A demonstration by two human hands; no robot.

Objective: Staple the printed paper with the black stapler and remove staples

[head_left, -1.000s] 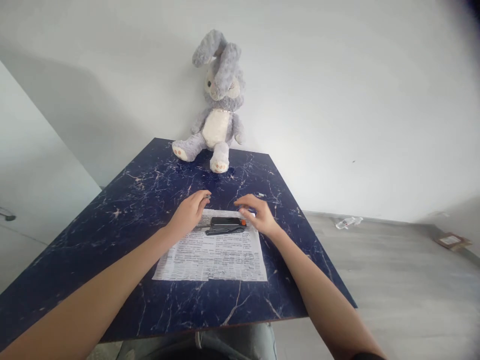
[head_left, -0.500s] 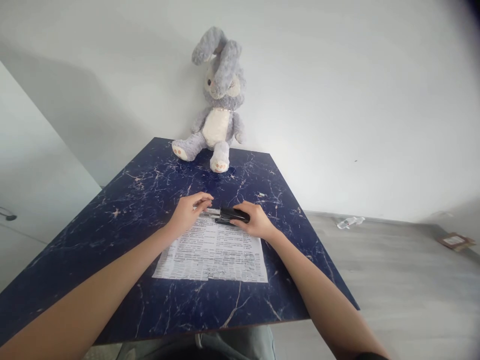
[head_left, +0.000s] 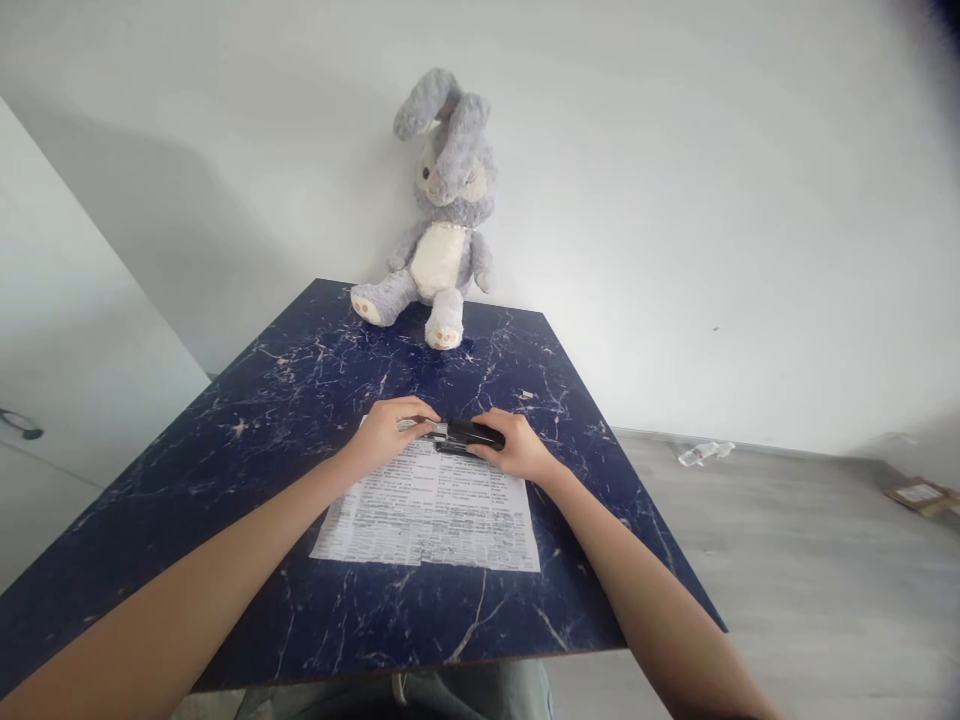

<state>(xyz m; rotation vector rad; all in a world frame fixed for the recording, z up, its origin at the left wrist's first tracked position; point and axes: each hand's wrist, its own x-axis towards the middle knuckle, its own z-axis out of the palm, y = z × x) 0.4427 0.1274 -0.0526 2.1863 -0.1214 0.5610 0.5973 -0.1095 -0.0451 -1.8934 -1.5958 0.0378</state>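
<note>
A black stapler point(head_left: 466, 435) lies at the far edge of a printed sheet of paper point(head_left: 431, 510) on the dark blue marbled table point(head_left: 225, 470). My right hand point(head_left: 517, 447) is closed around the stapler's right end. My left hand point(head_left: 390, 432) pinches the metal front end of the stapler with its fingertips, resting on the paper's top left part. Both forearms stretch over the table toward the sheet.
A grey plush rabbit point(head_left: 442, 210) sits at the table's far edge against the white wall. On the grey floor to the right lie a small clear plastic bottle point(head_left: 699, 453) and a flat brown box point(head_left: 921, 494). A white cabinet point(head_left: 45, 330) stands left.
The stapler lay free on the paper; my right hand has since closed on it and shifted it to the sheet's far edge. My left hand has moved right and pinched its front end.
</note>
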